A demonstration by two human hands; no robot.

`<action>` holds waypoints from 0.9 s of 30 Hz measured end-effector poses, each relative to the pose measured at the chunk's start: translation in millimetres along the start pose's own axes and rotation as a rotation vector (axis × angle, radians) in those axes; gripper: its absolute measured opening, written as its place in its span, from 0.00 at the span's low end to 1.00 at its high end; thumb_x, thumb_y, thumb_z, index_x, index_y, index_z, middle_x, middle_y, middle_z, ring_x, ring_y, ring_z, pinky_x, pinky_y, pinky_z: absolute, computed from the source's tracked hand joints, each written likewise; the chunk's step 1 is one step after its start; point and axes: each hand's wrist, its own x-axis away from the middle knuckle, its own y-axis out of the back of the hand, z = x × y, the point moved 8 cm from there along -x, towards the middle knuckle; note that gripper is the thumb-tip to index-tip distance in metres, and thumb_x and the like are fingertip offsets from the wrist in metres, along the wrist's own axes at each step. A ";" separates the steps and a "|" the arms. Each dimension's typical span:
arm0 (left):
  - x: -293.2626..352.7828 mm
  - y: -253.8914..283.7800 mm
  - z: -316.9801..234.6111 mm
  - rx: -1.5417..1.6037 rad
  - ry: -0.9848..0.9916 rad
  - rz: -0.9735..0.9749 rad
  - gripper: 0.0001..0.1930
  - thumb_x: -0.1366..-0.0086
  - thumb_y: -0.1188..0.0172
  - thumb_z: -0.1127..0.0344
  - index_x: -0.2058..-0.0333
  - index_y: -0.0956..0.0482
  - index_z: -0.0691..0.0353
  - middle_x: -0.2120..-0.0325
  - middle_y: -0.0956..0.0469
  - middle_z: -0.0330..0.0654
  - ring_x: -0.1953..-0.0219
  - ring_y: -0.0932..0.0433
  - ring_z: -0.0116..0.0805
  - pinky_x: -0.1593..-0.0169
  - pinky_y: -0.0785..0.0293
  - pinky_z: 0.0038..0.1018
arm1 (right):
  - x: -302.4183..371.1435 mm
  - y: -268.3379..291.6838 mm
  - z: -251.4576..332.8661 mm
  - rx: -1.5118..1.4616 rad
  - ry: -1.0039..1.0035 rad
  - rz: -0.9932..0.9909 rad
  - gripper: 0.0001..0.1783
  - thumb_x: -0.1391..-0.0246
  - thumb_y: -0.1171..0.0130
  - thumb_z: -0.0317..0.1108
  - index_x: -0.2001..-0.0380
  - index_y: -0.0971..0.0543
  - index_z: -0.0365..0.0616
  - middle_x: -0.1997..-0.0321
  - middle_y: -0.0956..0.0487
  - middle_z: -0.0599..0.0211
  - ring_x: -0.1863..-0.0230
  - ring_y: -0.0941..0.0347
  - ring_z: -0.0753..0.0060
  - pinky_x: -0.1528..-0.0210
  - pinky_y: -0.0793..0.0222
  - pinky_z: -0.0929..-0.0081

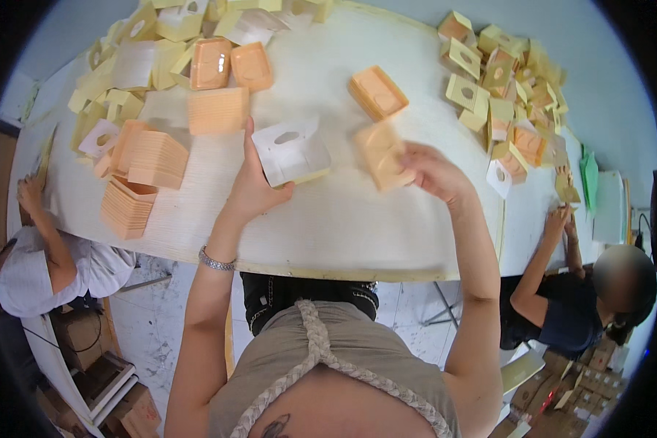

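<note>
While the left hand (255, 194) grips an open white-and-yellow cardboard box (293, 155), the right hand (438, 174) pinches a rectangular orange plastic tray (379, 156) over the pale worktop (350, 241).

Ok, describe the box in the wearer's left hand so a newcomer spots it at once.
Start at the pale table, then the wearer's left hand over it. The box in its grip shows a white inside with an oval hole. Unlike the piled boxes, it is held apart from them.

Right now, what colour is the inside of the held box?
The box is white inside; see the head view.
</note>
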 end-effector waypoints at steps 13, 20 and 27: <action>-0.5 4.1 11.4 0.002 0.053 -0.015 0.68 0.55 0.25 0.72 0.29 0.74 0.60 0.38 0.36 0.57 0.38 0.32 0.48 0.36 0.37 0.32 | 26.7 -33.5 -3.5 1.380 0.504 -0.847 0.28 0.56 0.37 0.34 0.47 0.24 0.51 0.44 0.29 0.50 0.46 0.32 0.46 0.49 0.29 0.57; 0.5 1.4 11.2 -0.159 0.182 0.072 0.68 0.57 0.23 0.74 0.28 0.69 0.54 0.42 0.30 0.50 0.42 0.28 0.41 0.40 0.33 0.27 | 32.1 -158.8 60.7 1.732 0.900 -0.189 0.27 0.64 0.34 0.28 0.54 0.18 0.54 0.43 0.27 0.60 0.44 0.33 0.58 0.46 0.32 0.61; -2.4 7.6 6.2 -0.029 0.151 0.046 0.64 0.58 0.22 0.73 0.28 0.60 0.55 0.42 0.28 0.48 0.42 0.27 0.41 0.41 0.31 0.28 | -26.4 -149.9 32.2 1.758 0.967 0.077 0.21 0.57 0.38 0.30 0.55 0.17 0.52 0.41 0.26 0.60 0.47 0.29 0.63 0.49 0.28 0.68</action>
